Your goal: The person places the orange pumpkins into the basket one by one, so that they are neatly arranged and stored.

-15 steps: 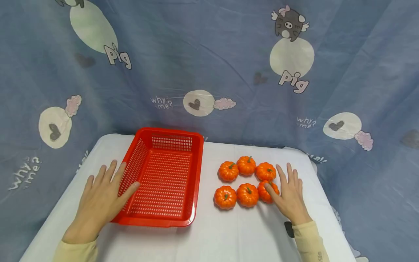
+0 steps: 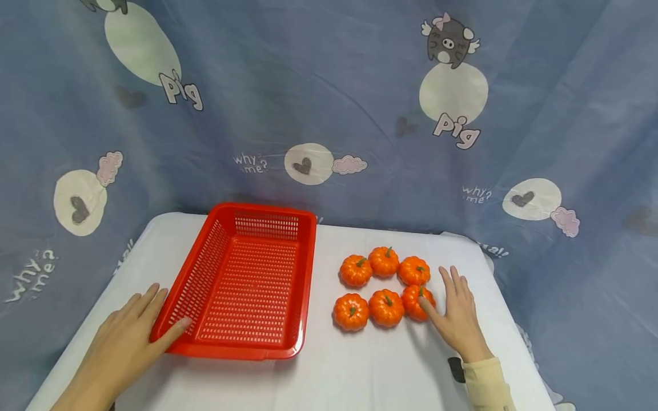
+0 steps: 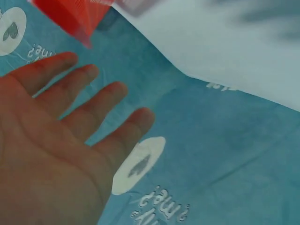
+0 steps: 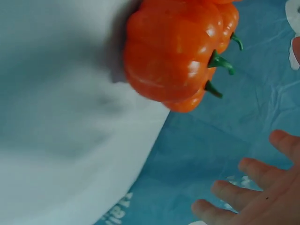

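My left hand (image 2: 120,337), fingers straight and spread, is at the near left corner of a red plastic basket (image 2: 307,274); its thumb overlaps the rim in the head view. In the left wrist view the palm (image 3: 51,154) faces the camera with nothing in it. To the right of the basket, several small orange pumpkins (image 2: 386,308) with green stems sit in two rows. My right hand (image 2: 457,317) hovers with extended fingers beside the rightmost front pumpkin (image 2: 415,303), its thumb overlapping that one. The right wrist view shows a pumpkin (image 4: 168,51) apart from the fingers (image 4: 234,194).
A white cloth-covered table (image 2: 339,377) carries everything. Behind it and down both sides hangs a blue curtain (image 2: 360,74) printed with pigs and lettering. The basket stands left of the middle, near the back edge.
My left hand has moved left and toward me, from beside the basket's left wall to its near corner. The right hand has shifted only slightly; basket and pumpkins stay put.
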Demonstrator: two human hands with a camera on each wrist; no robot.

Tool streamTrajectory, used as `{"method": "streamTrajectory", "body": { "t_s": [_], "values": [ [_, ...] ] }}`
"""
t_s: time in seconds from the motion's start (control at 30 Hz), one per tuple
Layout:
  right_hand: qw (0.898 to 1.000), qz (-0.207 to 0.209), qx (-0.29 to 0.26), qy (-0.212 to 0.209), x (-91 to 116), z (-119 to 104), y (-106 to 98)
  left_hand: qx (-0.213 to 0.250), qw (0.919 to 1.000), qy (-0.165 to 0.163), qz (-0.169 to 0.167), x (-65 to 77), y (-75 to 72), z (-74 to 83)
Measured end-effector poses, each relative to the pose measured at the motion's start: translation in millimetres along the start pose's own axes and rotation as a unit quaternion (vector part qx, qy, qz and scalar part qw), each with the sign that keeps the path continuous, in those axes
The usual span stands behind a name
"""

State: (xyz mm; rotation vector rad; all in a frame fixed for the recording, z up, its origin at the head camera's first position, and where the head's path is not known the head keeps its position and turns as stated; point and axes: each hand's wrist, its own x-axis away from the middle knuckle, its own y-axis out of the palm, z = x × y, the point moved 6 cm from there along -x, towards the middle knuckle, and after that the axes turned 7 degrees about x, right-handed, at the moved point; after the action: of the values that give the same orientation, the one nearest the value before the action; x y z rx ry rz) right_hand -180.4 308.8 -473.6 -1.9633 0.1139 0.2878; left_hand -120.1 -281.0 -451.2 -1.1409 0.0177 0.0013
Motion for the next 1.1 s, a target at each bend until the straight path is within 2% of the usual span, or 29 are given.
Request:
{"method": "streamTrajectory", "body": {
  "t_s": [0.1,0.17,0.33,0.5,0.63,0.9,0.97,1.1],
  "values": [
    [1.0,-0.005,-0.016,0.019,6,8,1,0.007,0.9997,0.001,-0.023,4.9,5.0,-2.4],
    [0.999,-0.009,-0.019,0.028,8,11,1,0.012,0.9989,-0.013,-0.043,7.5,9.4,-4.8],
    [1.0,-0.009,-0.013,0.027,10,17,-1,0.028,0.9967,-0.035,-0.068,12.8,18.4,-8.7],
    [1.0,-0.014,-0.009,0.02,10,20,-1,0.039,0.9959,-0.041,-0.071,15.7,21.0,-11.3],
    [0.999,-0.036,-0.017,0.018,7,22,4,0.037,0.9958,-0.043,-0.073,16.8,22.1,-11.2],
    [0.994,-0.098,-0.03,0.043,3,24,23,0.031,0.9985,-0.016,-0.042,19.6,20.4,-6.7],
    [0.993,-0.105,-0.025,0.046,3,23,26,0.031,0.9989,-0.009,-0.034,20.3,20.0,-4.9],
    [0.993,-0.105,-0.017,0.043,2,21,30,0.027,0.999,-0.016,-0.033,20.9,20.4,-4.7]
  ]
}}
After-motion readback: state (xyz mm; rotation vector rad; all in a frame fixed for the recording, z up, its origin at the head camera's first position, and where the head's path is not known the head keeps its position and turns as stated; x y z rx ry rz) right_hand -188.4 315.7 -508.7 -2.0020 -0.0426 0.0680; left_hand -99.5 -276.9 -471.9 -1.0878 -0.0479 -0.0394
